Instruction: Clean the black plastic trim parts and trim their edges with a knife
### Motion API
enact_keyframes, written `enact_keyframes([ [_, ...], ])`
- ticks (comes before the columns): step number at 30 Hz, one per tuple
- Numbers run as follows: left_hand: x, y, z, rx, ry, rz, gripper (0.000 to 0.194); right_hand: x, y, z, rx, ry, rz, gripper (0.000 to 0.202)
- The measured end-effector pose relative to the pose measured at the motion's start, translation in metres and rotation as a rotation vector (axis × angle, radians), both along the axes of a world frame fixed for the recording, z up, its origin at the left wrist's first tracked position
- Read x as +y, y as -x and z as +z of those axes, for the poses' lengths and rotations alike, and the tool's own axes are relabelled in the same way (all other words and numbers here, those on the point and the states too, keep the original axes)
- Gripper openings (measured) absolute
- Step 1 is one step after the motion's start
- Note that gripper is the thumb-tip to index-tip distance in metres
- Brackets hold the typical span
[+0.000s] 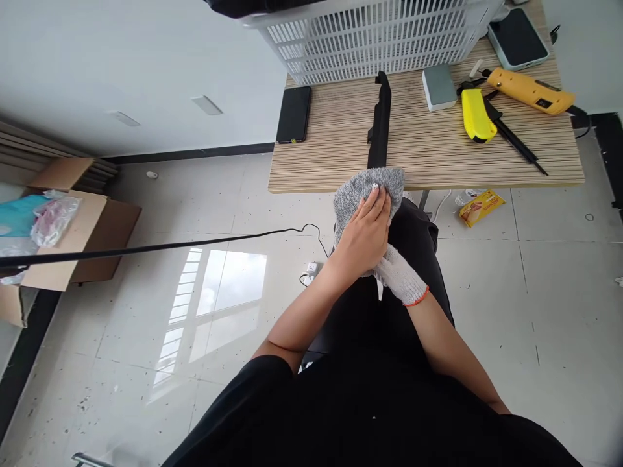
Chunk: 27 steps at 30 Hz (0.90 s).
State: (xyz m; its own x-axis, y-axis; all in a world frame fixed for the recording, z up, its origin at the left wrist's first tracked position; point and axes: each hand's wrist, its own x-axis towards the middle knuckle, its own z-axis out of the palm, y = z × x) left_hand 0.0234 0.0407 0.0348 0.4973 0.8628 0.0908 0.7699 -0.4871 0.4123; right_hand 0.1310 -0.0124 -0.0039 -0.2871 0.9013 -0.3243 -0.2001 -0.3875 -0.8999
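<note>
My left hand (366, 226), bare, lies on top of a grey fuzzy cloth (348, 201) over my lap at the table's front edge. Its fingers are stretched out side by side along the cloth; the thumb is hidden. My right hand (402, 275) wears a white knitted glove with an orange cuff. It sits just below and right of the left hand, its fingers covered by that hand and the cloth. A long black plastic strip (380, 123) with small tabs lies on the table, its near end passing out of sight under the cloth.
On the wooden table (335, 155) are a black phone (294, 115), a white plastic basket (374, 39), a grey-and-white box (439, 87), a yellow cutter (477, 115), a yellow corded tool (530, 91) and another device (518, 39). A cardboard box (104, 237) stands left; a black cable (219, 240) crosses there.
</note>
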Motion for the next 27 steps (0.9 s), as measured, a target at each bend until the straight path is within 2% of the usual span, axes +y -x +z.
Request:
enact_keyframes([
  [3,0.021,-0.004,-0.007,-0.018,-0.042,0.043,0.056,-0.001,0.002,0.013,0.031,0.082,0.004,0.044],
  [5,0.033,-0.006,-0.012,-0.081,-0.063,0.044,0.057,-0.001,0.004,0.019,0.146,0.113,0.001,0.048],
  [10,0.056,-0.022,-0.019,-0.119,-0.091,0.078,0.057,0.001,0.005,0.019,0.336,0.147,-0.021,0.052],
  [12,0.069,-0.029,-0.022,-0.092,-0.100,0.094,0.058,0.001,0.003,0.018,0.349,0.154,-0.006,0.044],
  [16,0.115,-0.037,-0.034,-0.155,-0.128,0.126,0.057,0.001,0.000,0.016,0.321,0.150,0.084,0.026],
  [19,0.155,-0.039,-0.041,-0.240,-0.112,0.102,0.056,0.002,-0.002,0.017,0.352,0.179,0.061,0.027],
  [22,0.184,-0.042,-0.033,-0.188,-0.013,0.096,0.057,0.002,-0.003,0.018,0.375,0.209,0.033,0.033],
  [27,0.210,-0.051,-0.002,-0.032,0.229,0.200,0.067,0.002,-0.004,0.018,0.391,0.227,0.022,0.035],
])
